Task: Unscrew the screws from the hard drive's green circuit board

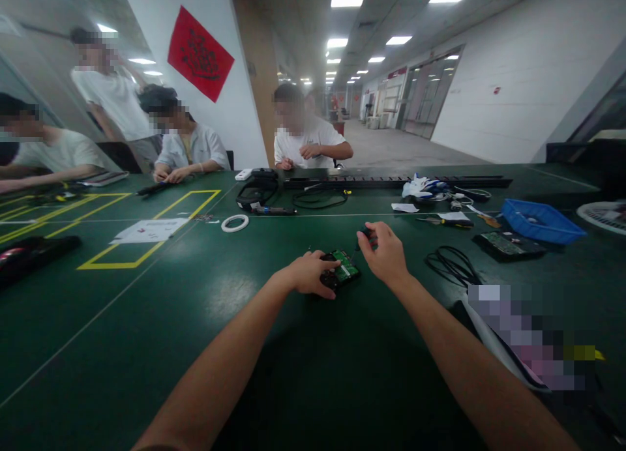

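Observation:
A small black device with a green circuit board [346, 266] lies on the dark green table [274, 386], in front of me. My left hand [313, 274] grips it from the left, thumb at the near edge and a finger reaching over the board. To the right, my right hand [384, 252] is closed round the dark handle of a screwdriver [362, 234]. Its thin shaft points down towards the board's right side; whether the tip touches is too small to tell.
At the right are a blue tray [542, 221], another circuit-board device [508, 244], a black cable [452, 266] and pliers [447, 222]. A white tape roll [235, 223] and papers [149, 231] lie left. Several people sit or stand beyond the table.

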Demonstrator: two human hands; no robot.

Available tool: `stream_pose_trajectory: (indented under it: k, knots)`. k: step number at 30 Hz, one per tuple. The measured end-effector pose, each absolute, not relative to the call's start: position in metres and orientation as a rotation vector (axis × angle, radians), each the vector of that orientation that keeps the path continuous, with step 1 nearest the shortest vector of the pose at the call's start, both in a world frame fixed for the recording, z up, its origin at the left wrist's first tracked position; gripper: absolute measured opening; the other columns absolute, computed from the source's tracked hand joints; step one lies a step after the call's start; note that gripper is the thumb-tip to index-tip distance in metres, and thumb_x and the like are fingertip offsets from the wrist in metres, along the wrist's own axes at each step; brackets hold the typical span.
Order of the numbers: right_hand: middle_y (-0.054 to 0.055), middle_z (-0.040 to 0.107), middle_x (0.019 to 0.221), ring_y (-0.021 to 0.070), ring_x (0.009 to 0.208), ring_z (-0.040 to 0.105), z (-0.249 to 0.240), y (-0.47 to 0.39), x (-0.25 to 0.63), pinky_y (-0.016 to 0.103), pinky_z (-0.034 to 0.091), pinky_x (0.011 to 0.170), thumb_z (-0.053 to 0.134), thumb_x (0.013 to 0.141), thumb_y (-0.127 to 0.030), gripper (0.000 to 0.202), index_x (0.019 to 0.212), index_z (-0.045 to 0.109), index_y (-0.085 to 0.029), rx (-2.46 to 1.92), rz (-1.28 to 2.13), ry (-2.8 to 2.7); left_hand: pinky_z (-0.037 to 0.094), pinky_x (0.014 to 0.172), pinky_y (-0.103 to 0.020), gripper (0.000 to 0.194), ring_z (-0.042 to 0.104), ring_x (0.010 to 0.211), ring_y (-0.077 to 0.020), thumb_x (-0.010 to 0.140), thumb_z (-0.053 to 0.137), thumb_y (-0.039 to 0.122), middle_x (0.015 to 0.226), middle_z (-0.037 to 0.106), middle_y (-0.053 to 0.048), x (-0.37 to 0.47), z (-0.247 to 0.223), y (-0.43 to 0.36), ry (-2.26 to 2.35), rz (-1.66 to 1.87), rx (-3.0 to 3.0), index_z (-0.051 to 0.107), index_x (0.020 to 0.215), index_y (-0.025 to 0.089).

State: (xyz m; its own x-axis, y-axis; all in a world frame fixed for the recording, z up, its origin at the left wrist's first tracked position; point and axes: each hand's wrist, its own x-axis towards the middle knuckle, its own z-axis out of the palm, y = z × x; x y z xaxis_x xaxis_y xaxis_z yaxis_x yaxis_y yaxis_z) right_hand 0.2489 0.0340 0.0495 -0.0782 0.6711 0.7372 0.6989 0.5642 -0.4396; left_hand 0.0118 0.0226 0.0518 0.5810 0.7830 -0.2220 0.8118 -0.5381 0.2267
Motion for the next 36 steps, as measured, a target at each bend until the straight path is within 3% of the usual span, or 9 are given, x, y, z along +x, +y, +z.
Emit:
stream_pose_trajectory:
  k: [6,20,36]
  knots:
    - [0.012,0.062,0.109,0.0234,0.086,0.064,0.0495,0.0334,0.2486,0.039,0.056,0.075,0.052,0.094,-0.034,0.028,0.117,0.056,-0.020,-1.121,-0.056,-1.797,0.037,0.105,-0.049,0.104,0.040,0.131,-0.0411,0.064,0.069,0.078,0.155,0.029,-0.011,0.0123,0.0518,0.0228,1.311,-0.152,2.500,0.032,0.152,0.038]
    - [0.011,0.061,0.105,0.0242,0.085,0.063,0.0495,0.0349,0.2495,0.040,0.055,0.074,0.056,0.093,-0.039,0.025,0.111,0.055,-0.021,-1.129,-0.075,-1.786,0.037,0.104,-0.049,0.104,0.040,0.131,-0.0412,0.063,0.070,0.078,0.154,0.030,-0.011,0.0123,0.0529,0.0221,1.319,-0.152,2.495,0.033,0.152,0.038]
    - [0.011,0.061,0.108,0.0245,0.088,0.062,0.0532,0.0308,0.2484,0.040,0.054,0.077,0.054,0.092,-0.031,0.025,0.114,0.057,-0.022,-1.111,-0.068,-1.813,0.037,0.104,-0.048,0.104,0.041,0.130,-0.0408,0.063,0.070,0.078,0.154,0.031,-0.010,0.0123,0.0507,0.0227,1.323,-0.142,2.499,0.033,0.152,0.038]
